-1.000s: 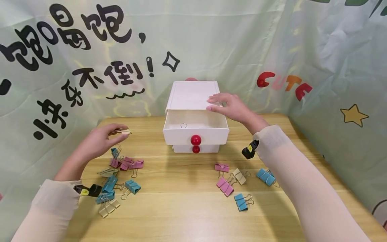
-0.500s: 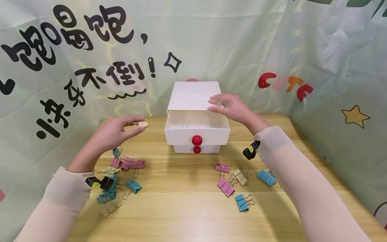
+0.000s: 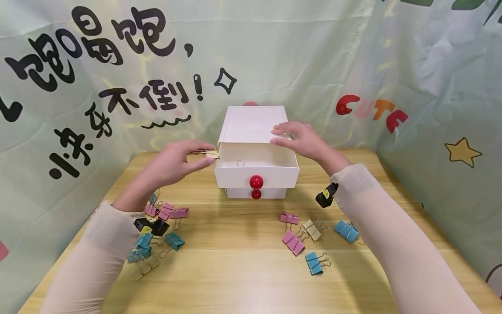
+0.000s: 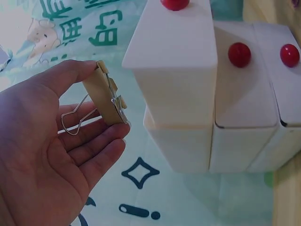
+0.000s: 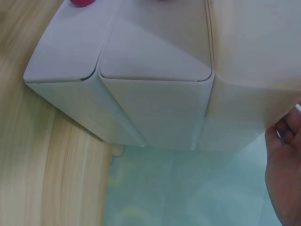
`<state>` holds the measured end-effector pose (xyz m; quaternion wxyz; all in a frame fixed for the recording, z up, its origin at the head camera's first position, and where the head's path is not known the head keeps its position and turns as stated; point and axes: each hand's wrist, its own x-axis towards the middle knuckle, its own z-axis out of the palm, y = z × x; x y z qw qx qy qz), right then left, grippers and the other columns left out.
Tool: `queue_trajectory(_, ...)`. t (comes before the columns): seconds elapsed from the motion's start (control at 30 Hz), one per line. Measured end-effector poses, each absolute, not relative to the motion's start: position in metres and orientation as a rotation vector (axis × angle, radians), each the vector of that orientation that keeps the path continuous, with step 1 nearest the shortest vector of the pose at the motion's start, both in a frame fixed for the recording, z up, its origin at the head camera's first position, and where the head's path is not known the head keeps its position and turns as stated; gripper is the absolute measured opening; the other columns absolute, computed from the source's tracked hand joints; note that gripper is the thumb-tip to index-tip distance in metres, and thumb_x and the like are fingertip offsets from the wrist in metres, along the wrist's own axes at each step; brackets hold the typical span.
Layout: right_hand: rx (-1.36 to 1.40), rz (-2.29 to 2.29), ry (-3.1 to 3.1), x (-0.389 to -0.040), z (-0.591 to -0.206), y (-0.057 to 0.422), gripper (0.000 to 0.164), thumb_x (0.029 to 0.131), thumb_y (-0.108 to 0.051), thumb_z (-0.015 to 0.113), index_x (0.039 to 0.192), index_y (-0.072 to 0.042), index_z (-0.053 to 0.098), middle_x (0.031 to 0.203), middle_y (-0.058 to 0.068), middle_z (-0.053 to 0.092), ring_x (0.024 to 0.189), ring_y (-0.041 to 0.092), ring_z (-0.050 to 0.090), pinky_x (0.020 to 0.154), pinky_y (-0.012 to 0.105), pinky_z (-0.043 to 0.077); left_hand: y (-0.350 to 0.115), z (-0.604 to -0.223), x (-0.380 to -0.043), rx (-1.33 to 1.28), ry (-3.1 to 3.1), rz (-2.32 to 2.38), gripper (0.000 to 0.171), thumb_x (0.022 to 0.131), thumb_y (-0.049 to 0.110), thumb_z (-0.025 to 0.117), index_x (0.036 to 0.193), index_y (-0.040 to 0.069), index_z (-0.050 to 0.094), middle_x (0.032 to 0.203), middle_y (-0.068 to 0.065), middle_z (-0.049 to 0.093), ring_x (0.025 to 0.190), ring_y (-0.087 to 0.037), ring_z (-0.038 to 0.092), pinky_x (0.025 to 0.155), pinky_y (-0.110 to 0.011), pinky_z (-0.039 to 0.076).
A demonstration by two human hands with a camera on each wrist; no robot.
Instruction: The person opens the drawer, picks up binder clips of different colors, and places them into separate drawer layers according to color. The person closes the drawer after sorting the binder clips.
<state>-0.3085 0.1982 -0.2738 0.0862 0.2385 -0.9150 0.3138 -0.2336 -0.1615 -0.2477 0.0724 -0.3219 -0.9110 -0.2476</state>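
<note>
A left hand point(image 3: 176, 163) pinched a cream metal binder clip point(image 3: 212, 154) just left of the open white drawer point(image 3: 235, 178); the right hand point(image 3: 301, 137), loose-fingered, rested atop the boxy white cabinet point(image 3: 251, 124), apparently steadying it.

We wear left sleeve point(image 3: 88, 257) and right sleeve point(image 3: 396, 235), both long, pale pinkish cream; fine ribbing visible on right. Cuffs point(image 3: 347, 175) paler, banded. Beside them we carry 2 small devices: left camera point(image 3: 160, 227), right camera point(image 3: 323, 199), black, boxy, each with 1 yellow patch point(image 3: 326, 192).
</note>
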Motion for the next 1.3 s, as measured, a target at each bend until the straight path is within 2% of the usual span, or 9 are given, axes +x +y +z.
queue_trajectory(0.33,0.711,0.913,-2.731,-0.308,-0.275,0.198,0.056,0.088,-0.055,0.066,0.129,-0.017,0.066,0.14,0.0,0.055,0.136,0.022,0.04,0.114,0.053,0.021,-0.131,-0.241,-0.243,-1.03,-2.75,-0.737,0.043,0.093,0.043,0.065,0.126,0.015,0.066,0.123,-0.002,0.065,0.113,-0.022,0.058,0.096,-0.045,0.046)
queue_trajectory(0.67,0.714,0.917,-2.716,-0.309,-0.275,0.198,0.055,0.088,-0.053,0.067,0.128,-0.016,0.066,0.139,0.001,0.056,0.135,0.022,0.041,0.112,0.05,0.028,-0.106,-0.238,-0.254,-1.105,-2.771,-0.691,0.038,0.091,0.042,0.069,0.119,0.016,0.068,0.111,0.001,0.068,0.104,-0.019,0.063,0.09,-0.04,0.05)
queue_trajectory(0.8,0.711,0.923,-2.711,-0.308,-0.274,0.198,0.055,0.088,-0.053,0.068,0.128,-0.016,0.067,0.138,0.0,0.057,0.134,0.022,0.043,0.111,0.049,0.03,-0.095,-0.239,-0.261,-1.137,-2.803,-0.675,0.037,0.09,0.045,0.069,0.115,0.018,0.069,0.107,0.004,0.07,0.1,-0.014,0.064,0.089,-0.036,0.05)
queue_trajectory(0.9,0.711,0.929,-2.711,-0.308,-0.274,0.197,0.055,0.088,-0.053,0.067,0.128,-0.016,0.067,0.138,0.0,0.057,0.134,0.021,0.042,0.111,0.05,0.03,-0.087,-0.242,-0.267,-1.176,-2.833,-0.688,0.035,0.089,0.046,0.069,0.113,0.02,0.071,0.102,0.008,0.071,0.092,-0.009,0.065,0.083,-0.033,0.051)
queue_trajectory(1.07,0.713,0.94,-2.717,-0.308,-0.275,0.198,0.056,0.088,-0.055,0.066,0.128,-0.017,0.067,0.138,-0.001,0.056,0.134,0.02,0.042,0.111,0.051,0.029,-0.075,-0.243,-0.272,-1.243,-2.848,-0.711,0.031,0.09,0.042,0.07,0.109,0.018,0.073,0.095,0.008,0.07,0.085,-0.01,0.064,0.076,-0.031,0.052)
queue_trajectory(1.3,0.705,0.936,-2.721,-0.309,-0.276,0.199,0.057,0.087,-0.056,0.066,0.129,-0.018,0.066,0.139,-0.001,0.056,0.135,0.021,0.041,0.111,0.053,0.028,-0.062,-0.242,-0.273,-1.292,-2.869,-0.692,0.03,0.091,0.038,0.07,0.11,0.016,0.071,0.098,0.006,0.07,0.089,-0.01,0.065,0.08,-0.029,0.052)
